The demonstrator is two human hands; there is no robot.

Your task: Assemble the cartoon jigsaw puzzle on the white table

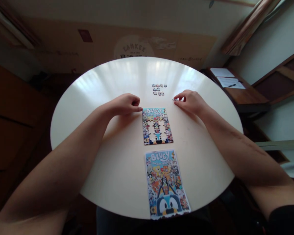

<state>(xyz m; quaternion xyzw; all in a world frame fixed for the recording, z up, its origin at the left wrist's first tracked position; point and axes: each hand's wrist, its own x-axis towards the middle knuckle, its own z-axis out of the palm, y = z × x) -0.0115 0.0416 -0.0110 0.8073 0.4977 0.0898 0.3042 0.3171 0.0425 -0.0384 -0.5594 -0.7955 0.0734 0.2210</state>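
A partly assembled jigsaw puzzle (146,125) lies flat on the white table, with gaps in its middle where the tabletop shows through. My left hand (128,103) is curled at its upper left corner, thumb tip at the edge; whether anything sits in the fingers is hidden. To the right of the puzzle, my right hand (188,100) pinches a small puzzle piece (174,100) close to the tabletop. Several loose puzzle pieces (158,89) lie in short rows beyond the puzzle. Nearer me is a printed reference picture (165,182) with the same artwork.
The round white table (107,176) fills the middle, and the reference picture reaches its near edge. At the right, a wooden side table (235,96) holds papers (231,82) and a pen (232,85). Behind stands a wall with printed lettering (134,49).
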